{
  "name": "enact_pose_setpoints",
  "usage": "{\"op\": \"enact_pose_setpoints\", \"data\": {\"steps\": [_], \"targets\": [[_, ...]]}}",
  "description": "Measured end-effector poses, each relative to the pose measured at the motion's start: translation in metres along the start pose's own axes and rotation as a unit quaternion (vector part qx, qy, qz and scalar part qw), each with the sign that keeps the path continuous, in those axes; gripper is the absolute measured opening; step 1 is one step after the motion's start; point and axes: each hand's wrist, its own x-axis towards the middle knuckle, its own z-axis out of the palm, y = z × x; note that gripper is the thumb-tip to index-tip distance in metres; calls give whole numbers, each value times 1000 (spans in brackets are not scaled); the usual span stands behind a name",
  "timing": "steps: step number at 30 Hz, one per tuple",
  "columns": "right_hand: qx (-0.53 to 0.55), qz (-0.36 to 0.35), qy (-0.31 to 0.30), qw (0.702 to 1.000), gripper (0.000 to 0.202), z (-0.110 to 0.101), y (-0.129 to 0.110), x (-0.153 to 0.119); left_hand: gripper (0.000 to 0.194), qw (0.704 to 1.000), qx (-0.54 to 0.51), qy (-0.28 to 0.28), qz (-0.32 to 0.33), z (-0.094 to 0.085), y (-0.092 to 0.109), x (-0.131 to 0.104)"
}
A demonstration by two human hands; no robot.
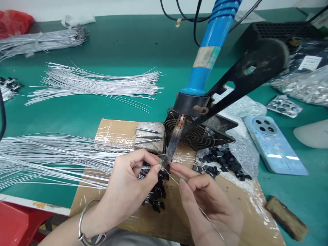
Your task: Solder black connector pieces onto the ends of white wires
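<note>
The left hand (130,191) comes in from the lower left, its back turned up and its wrist, with a bangle (81,222) round it, lower in view than the knuckles. Thumb and forefinger reach to the right and meet at the tips; the other fingers curl underneath, partly hidden. This grip is pinched shut on a small piece (161,165) right at the tip of the iron (196,82); the piece is too small to make out clearly.

The right hand (210,201) rises from the lower right, partly palm up, with its forefinger stretched toward the tip and its thumb bent in beside it. Its grip is nearly closed, holding thin solder (211,223), which runs up to the iron's tip and trails down across the palm.

The iron slants down from above, clamped in a black stand (246,73), its tip between the two hands. Below the left fingertips, black connectors (156,196) lie on the cardboard (176,222), which rests on the green counter (123,44). White wires (58,157) spread to the left, passing behind the left hand.
</note>
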Motion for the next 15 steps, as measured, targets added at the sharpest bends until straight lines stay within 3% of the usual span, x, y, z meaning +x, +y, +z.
{"op": "enact_pose_setpoints", "data": {"steps": [15], "targets": [[5, -6, 19, 1000, 25, 3, 0, -1, 10, 1000, -6, 7, 22, 2, -2, 2]]}}
